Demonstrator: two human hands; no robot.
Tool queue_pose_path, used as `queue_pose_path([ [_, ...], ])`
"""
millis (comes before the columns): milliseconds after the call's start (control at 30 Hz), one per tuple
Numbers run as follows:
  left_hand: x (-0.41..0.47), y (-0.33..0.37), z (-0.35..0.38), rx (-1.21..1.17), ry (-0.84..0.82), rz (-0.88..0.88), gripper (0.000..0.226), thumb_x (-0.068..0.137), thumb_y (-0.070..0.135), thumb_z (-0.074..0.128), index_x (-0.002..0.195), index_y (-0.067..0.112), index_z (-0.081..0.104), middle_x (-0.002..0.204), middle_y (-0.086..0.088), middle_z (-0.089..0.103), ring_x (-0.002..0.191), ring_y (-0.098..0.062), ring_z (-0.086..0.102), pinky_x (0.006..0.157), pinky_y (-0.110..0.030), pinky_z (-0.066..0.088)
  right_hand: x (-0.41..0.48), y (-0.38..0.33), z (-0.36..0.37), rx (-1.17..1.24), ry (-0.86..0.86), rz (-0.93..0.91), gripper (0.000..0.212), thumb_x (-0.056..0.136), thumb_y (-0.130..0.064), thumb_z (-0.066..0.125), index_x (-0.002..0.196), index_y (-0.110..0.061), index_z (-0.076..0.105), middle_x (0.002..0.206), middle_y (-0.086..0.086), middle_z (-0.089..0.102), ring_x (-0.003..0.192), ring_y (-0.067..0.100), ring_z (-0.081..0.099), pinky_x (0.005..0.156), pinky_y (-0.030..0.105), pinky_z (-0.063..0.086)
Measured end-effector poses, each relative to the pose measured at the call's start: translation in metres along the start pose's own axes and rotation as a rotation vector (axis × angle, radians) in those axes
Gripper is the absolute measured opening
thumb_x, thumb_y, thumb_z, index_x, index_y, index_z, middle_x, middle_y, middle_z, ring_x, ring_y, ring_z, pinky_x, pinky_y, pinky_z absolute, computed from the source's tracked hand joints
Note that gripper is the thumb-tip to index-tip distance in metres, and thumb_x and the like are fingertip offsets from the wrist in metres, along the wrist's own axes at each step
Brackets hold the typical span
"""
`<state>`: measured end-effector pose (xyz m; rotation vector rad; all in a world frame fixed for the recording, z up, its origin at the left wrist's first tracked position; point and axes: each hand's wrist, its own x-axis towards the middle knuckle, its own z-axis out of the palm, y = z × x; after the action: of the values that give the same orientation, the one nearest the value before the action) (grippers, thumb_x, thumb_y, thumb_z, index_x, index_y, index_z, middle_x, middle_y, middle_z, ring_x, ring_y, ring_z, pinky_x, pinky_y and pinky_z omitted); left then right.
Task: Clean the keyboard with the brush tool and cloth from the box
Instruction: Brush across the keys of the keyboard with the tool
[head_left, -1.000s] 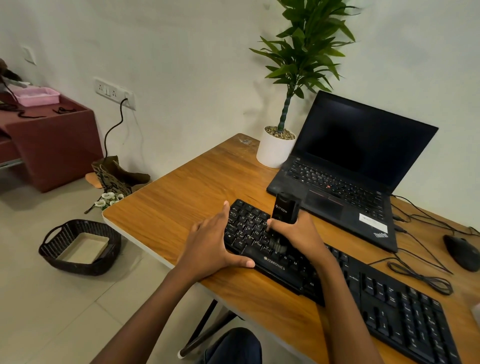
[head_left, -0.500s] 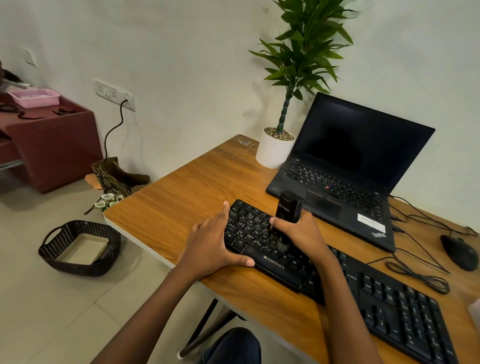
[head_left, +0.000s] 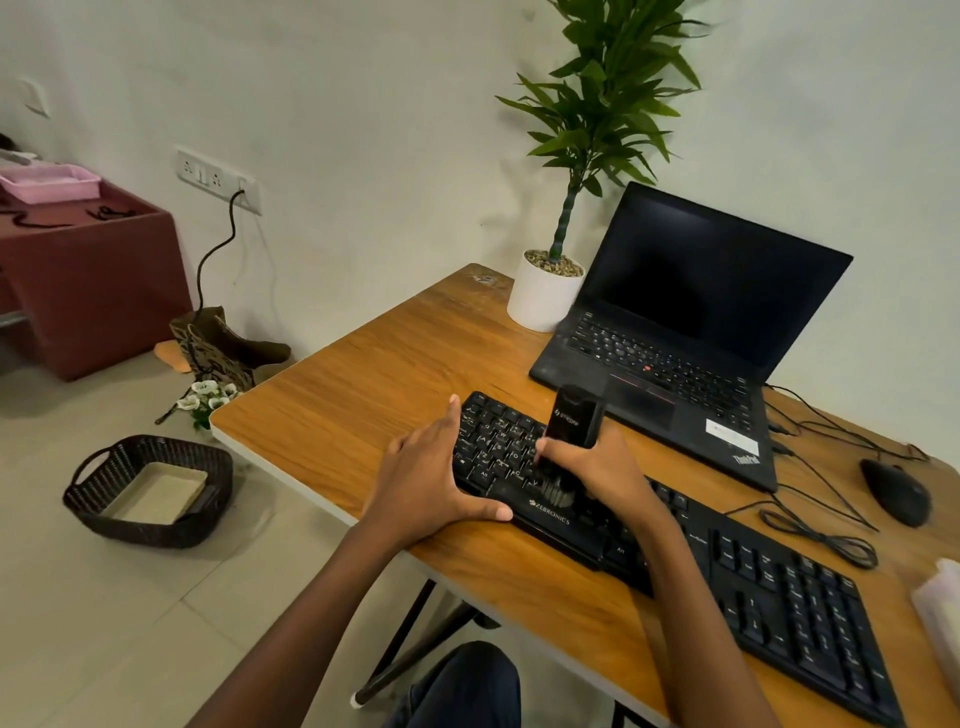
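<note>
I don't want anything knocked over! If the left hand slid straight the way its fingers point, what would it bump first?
Probably the white plant pot. The left hand points across the keyboard and table toward it; depth is unclear.

On the wooden desk (head_left: 363, 389) an open black laptop (head_left: 675, 322), its screen dark, stands toward the wall, with a leafy green plant in a white pot (head_left: 540, 299) just beside its left corner (pebbles cover the soil). To the right of the laptop lie a black mouse (head_left: 894, 491) and a loosely coiled black cable (head_left: 821, 535). On the floor by the wall sits a patterned paper bag (head_left: 218, 345) with white flowers (head_left: 205, 397) in front of it, below a wall socket (head_left: 215, 179) with a dark cord plugged in, and a maroon cabinet (head_left: 88, 291) further left carries a pink tray (head_left: 49, 183).
</note>
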<state>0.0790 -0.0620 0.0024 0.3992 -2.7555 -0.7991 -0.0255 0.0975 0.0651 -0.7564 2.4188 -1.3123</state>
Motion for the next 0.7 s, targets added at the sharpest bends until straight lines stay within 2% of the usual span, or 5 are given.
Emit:
queue_pose_path([
  [67, -0.0002, 0.0008, -0.0010, 0.008, -0.002, -0.003, 0.135, 0.054, 0.080, 0.061, 0.150, 0.017, -0.010, 0.156, 0.003, 0.016, 0.141, -0.015, 0.018, 0.113, -0.038, 0.012, -0.0025, -0.0010, 0.0002, -0.020, -0.066, -0.013, 0.018, 0.082, -0.022, 0.069, 0.092, -0.010, 0.060, 0.086, 0.004, 0.067, 0.077, 0.015, 0.065, 0.059, 0.017, 0.050],
  [167, 0.0000, 0.0003, -0.0017, 0.009, 0.001, -0.002, 0.135, 0.054, 0.081, 0.060, 0.150, 0.017, -0.009, 0.156, 0.003, 0.017, 0.141, -0.015, 0.018, 0.113, -0.037, 0.012, -0.0014, -0.0038, -0.0019, -0.026, 0.043, -0.021, 0.015, 0.083, -0.023, 0.069, 0.085, -0.016, 0.055, 0.078, 0.000, 0.064, 0.069, 0.012, 0.063, 0.053, 0.012, 0.048],
  [367, -0.0003, 0.0008, -0.0022, 0.004, 0.008, 0.002, 0.134, 0.053, 0.081, 0.060, 0.150, 0.017, -0.008, 0.156, 0.004, 0.019, 0.141, -0.014, 0.020, 0.113, -0.037, 0.013, -0.0019, -0.0053, 0.0015, -0.012, -0.005, -0.032, 0.014, 0.082, -0.022, 0.069, 0.087, -0.019, 0.056, 0.084, 0.000, 0.065, 0.078, 0.015, 0.065, 0.062, 0.018, 0.050],
  [467, -0.0011, 0.0002, -0.0016, 0.006, 0.001, 0.000, 0.135, 0.053, 0.082, 0.060, 0.149, 0.017, -0.009, 0.156, 0.004, 0.018, 0.141, -0.014, 0.019, 0.113, -0.037, 0.013, -0.0021, -0.0060, 0.0019, 0.025, -0.049, -0.031, 0.013, 0.082, -0.021, 0.069, 0.088, -0.016, 0.058, 0.083, 0.000, 0.066, 0.071, 0.005, 0.064, 0.057, 0.015, 0.049],
  [700, -0.0006, 0.0002, -0.0010, 0.003, 0.010, -0.002, 0.136, 0.052, 0.082, 0.060, 0.150, 0.017, -0.009, 0.155, 0.003, 0.021, 0.140, -0.014, 0.020, 0.113, -0.036, 0.013, 0.0002, -0.0062, 0.0035, -0.001, -0.122, -0.050, 0.019, 0.083, -0.020, 0.067, 0.095, -0.007, 0.060, 0.087, 0.006, 0.068, 0.073, 0.010, 0.065, 0.054, 0.012, 0.048],
])
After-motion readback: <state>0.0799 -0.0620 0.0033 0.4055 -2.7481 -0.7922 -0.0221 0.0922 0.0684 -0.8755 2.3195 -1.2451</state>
